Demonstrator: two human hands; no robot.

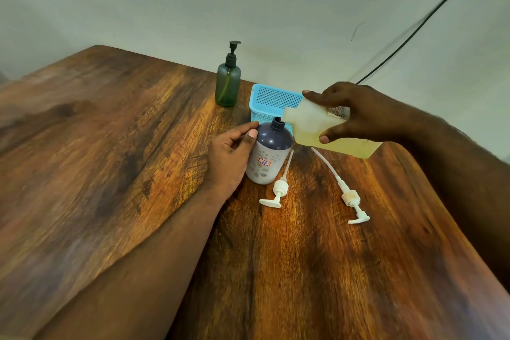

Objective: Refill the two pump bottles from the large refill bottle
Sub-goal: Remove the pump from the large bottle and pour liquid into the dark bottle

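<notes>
You're tipping the refill bottle [325, 130], right hand [358, 113] gripping its body, mouth touching the open purple pump bottle [269, 152] w/ left hand [230, 154] wrapping its side, so be pouring slow & keeping necks aligned.

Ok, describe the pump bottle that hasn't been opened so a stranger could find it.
Start at the wooden table and go to its far edge by the wall. Just left of the blue basket stands the green pump bottle. It alone still wears its pump, a black one; the two white pumps lie loose.
</notes>
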